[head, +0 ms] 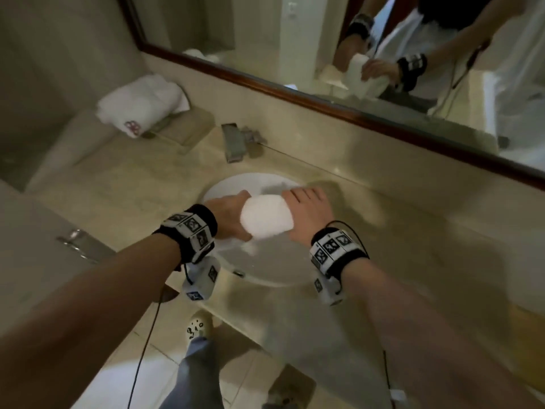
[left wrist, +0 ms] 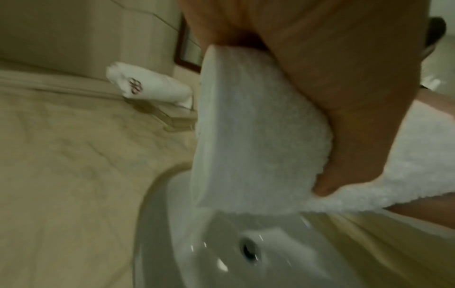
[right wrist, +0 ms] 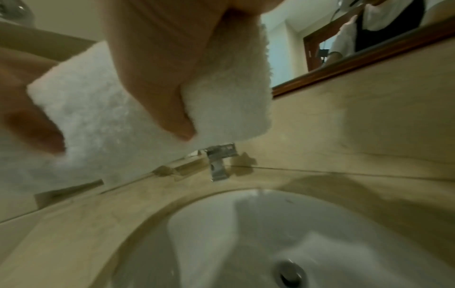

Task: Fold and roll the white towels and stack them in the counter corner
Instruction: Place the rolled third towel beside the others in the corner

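Observation:
A small white towel roll [head: 267,217] [left wrist: 256,132] [right wrist: 103,117] hangs in the air above the sink [head: 265,261]. My left hand [head: 233,216] grips its left end, thumb underneath [left wrist: 344,136]. The roll's right end sits in my right hand [head: 309,214], thumb curled under it [right wrist: 172,109]. Rolled white towels with a red logo [head: 141,106] [left wrist: 147,85] lie stacked in the far left counter corner.
A chrome tap [head: 236,141] [right wrist: 219,165] stands behind the white basin [right wrist: 246,243]. The beige marble counter [head: 118,184] runs along a wood-framed mirror [head: 324,93]. A door handle [head: 76,240] sticks out at the left. My shoe [head: 197,323] shows on the tiled floor below.

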